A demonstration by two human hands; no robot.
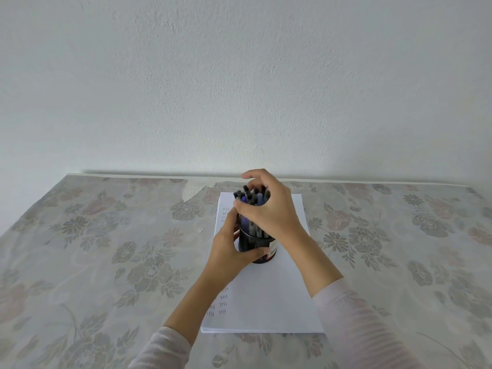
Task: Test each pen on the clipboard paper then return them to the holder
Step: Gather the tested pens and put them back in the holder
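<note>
My right hand (269, 209) curls over the tops of the pens (250, 201), thumb and fingers wrapped round the bunch. My left hand (229, 249) grips the black mesh holder (257, 246) from its 9 o'clock side. The pens stand upright in the holder, which sits mid-sheet on the white paper (266, 302). Handwritten marks run along the paper's 9 o'clock edge. The paper lies on the floral table (106, 249).

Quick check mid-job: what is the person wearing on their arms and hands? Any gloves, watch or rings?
Both arms wear pale pinkish-white ribbed knit sleeves. The left sleeve and right sleeve end partway along the forearms. The left hand and right hand are bare: no gloves, watch or rings show.
</note>
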